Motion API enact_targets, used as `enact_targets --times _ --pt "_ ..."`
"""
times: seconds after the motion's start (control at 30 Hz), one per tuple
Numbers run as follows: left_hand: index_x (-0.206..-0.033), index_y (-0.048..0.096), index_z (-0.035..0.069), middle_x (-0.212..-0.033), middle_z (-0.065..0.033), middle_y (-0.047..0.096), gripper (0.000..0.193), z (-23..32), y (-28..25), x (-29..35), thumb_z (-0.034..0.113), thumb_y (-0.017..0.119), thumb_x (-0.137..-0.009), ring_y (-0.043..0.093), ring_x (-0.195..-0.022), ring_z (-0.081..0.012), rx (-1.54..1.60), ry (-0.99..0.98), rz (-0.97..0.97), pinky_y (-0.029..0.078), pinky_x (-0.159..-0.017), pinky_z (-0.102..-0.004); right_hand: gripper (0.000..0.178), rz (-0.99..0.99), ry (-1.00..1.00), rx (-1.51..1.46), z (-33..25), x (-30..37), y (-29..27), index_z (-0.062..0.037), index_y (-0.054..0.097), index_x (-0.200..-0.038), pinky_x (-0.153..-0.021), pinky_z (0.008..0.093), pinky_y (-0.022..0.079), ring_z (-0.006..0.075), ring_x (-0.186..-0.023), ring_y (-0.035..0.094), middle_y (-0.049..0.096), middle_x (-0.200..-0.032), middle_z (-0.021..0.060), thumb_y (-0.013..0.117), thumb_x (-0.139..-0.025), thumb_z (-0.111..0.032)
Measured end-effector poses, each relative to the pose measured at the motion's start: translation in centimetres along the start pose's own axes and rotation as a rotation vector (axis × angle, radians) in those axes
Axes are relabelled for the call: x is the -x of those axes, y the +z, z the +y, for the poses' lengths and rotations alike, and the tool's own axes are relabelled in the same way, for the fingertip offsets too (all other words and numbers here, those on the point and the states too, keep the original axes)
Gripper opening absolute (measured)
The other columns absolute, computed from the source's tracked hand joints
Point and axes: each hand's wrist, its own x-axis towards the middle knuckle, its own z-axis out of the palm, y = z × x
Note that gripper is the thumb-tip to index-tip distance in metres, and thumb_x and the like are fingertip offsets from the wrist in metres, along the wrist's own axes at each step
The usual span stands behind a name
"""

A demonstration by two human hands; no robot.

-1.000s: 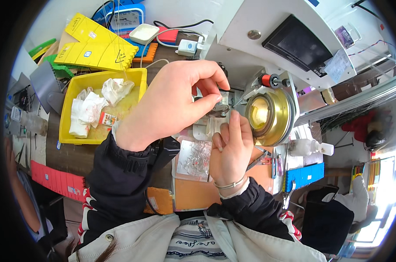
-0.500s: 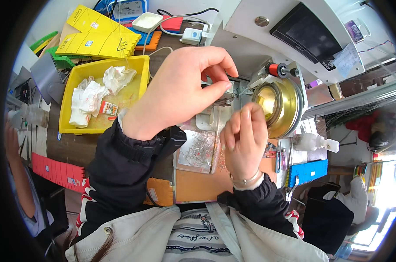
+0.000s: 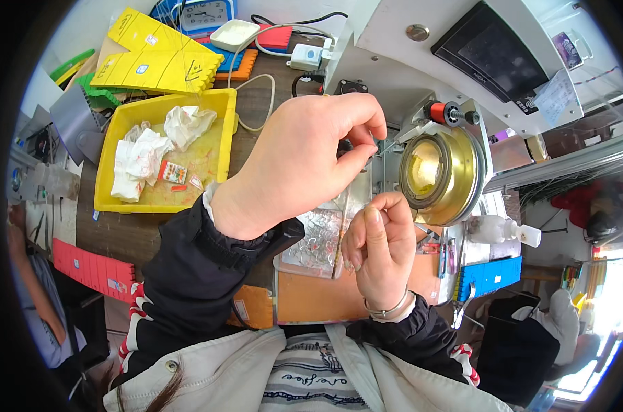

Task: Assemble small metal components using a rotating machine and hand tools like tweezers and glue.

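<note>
My left hand (image 3: 301, 161) is raised over the work spot in front of the white machine (image 3: 387, 69). Its thumb and index finger come close together; anything between them is too small to name. Lower and to its right, my right hand (image 3: 383, 240) is closed, with thumb and fingertips pressed together on something I cannot make out. A round brass-coloured spool (image 3: 452, 175) on the machine sits just beyond the right hand. Below the left hand, a clear shallow tray (image 3: 284, 261) holds many small, thin, loop-like pieces, partly covered by my hands.
A yellow bin (image 3: 225, 130) with crumpled tissues stands at left, yellow slotted boards (image 3: 153, 69) behind it. A red-and-black knob (image 3: 445, 113) and a dark screen (image 3: 490, 51) are on the machine. A clear bottle (image 3: 497, 229) and blue slotted board (image 3: 490, 275) lie right. Another person's arm (image 3: 40, 288) shows far left.
My left hand has shifted a little right and down. The right hand has dropped slightly, so the fingertips of the two hands are farther apart. The view has also shifted slightly.
</note>
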Motion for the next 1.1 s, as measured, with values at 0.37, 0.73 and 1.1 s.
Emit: enact_targets --times 0.37,0.73,1.1 --pt "-0.087 0.061 0.005 -0.077 -0.0121 0.063 0.011 0.8 1.4 0.5 -0.001 0.066 -0.079 0.063 -0.072 -0.0326 -0.329 0.212 0.076 0.049 -0.061 -0.0387 0.013 0.235 -0.007 0.082 0.2 -2.9 1.0 -0.0031 0.045 -0.114 -0.049 0.0199 0.034 0.0053 -0.054 0.041 0.050 -0.073 0.0007 0.044 -0.106 -0.014" --pt "-0.089 0.059 0.005 -0.080 -0.0115 0.061 0.011 2.0 1.8 1.0 -0.001 0.063 -0.080 0.062 -0.077 -0.0315 -0.437 0.248 0.095 0.048 -0.064 -0.0407 0.008 0.231 -0.131 0.130 1.4 -4.6 0.8 -0.0014 0.049 -0.101 -0.047 0.0200 0.032 0.0025 -0.056 0.042 0.051 -0.073 -0.0013 0.049 -0.104 -0.010" --pt "-0.105 0.063 0.005 -0.095 -0.0130 0.067 0.025 2.6 1.5 1.7 -0.003 0.065 -0.081 0.065 -0.093 -0.0315 -0.377 0.079 0.038 0.052 -0.077 -0.0388 0.006 0.270 -0.207 0.171 2.2 -5.9 -0.1 -0.0021 0.049 -0.094 -0.052 0.0211 0.036 0.0031 -0.061 0.045 0.053 -0.076 -0.0001 0.053 -0.098 -0.005"
